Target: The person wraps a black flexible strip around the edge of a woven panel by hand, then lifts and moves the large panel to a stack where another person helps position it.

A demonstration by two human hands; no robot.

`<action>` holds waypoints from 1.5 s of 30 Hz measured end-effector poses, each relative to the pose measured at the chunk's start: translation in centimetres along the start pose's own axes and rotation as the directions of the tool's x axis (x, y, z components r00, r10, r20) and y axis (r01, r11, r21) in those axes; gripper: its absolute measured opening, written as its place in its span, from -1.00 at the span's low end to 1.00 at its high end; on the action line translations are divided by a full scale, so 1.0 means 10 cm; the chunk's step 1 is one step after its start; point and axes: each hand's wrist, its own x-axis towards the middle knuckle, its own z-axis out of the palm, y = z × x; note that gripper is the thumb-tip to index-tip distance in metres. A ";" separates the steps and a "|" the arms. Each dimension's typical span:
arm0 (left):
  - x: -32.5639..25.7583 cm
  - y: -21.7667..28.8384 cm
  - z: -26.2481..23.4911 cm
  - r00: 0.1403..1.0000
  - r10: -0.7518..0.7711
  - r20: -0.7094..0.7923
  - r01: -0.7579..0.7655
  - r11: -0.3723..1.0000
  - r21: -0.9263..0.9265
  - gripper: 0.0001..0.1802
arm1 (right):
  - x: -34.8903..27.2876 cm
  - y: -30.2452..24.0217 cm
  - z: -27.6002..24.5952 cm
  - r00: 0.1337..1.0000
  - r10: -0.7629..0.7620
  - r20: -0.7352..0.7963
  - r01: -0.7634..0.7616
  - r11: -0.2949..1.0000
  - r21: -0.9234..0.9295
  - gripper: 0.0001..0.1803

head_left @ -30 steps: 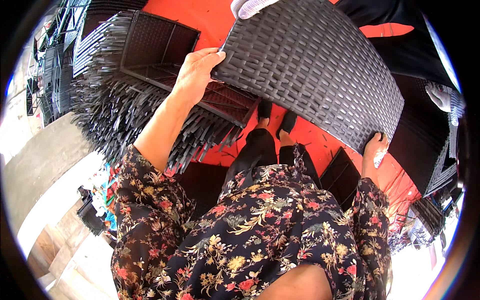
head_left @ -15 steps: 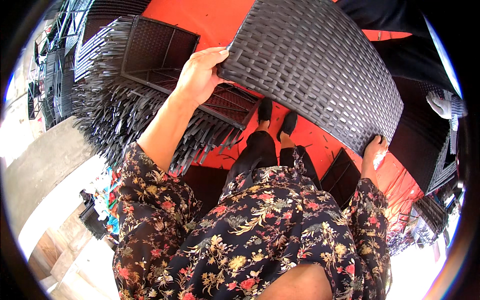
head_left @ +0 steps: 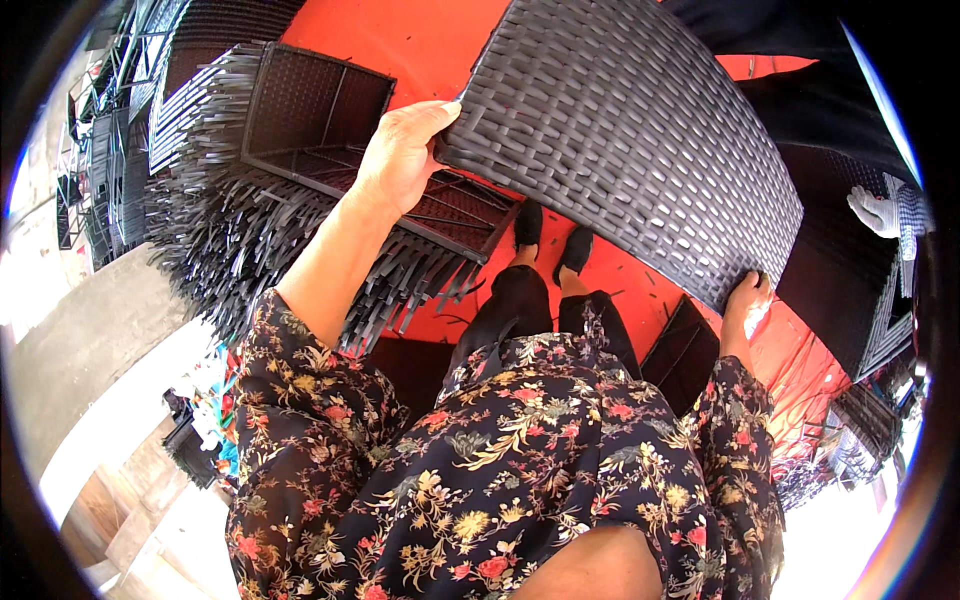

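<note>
A large black woven panel [head_left: 630, 140] is held up in front of me, its flat basket weave facing my eyes. My left hand [head_left: 402, 150] is closed around its near left corner, thumb on top and fingers partly hidden beneath. At the near right corner, my right hand [head_left: 746, 300] grips the edge, with its fingers mostly under the panel. The panel's far edge runs out of the top of the view. Below it, my feet in black shoes [head_left: 573, 255] stand on the red floor.
Black woven frames [head_left: 318, 100] with a thick fringe of loose strips [head_left: 250, 210] stand at the left. Another dark frame [head_left: 683, 350] lies by my right leg. At the far right are a co-worker's gloved hand [head_left: 876, 212] and dark-clothed legs [head_left: 830, 110]. Strip scraps litter the red floor [head_left: 440, 310].
The panel and both my hands stay nearly still, shifting only very slightly. The co-worker's gloved hand at the right has moved a little to the left with its fingers more spread.
</note>
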 end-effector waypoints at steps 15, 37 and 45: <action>-0.06 -0.07 -0.04 0.995 0.006 -0.103 0.017 0.975 0.220 -0.72 | 0.09 0.00 0.02 0.997 -0.075 -0.014 0.075 0.997 -0.012 -0.49; -0.08 -0.03 -0.06 0.992 -0.023 -0.126 0.069 0.926 0.371 -0.72 | 0.06 -0.04 -0.03 0.999 -0.054 0.000 0.054 0.998 0.020 -0.53; -0.08 -0.06 -0.10 0.998 -0.010 -0.067 0.037 0.910 0.414 -0.75 | 0.05 -0.08 -0.06 0.999 -0.029 0.020 0.029 1.000 -0.006 -0.49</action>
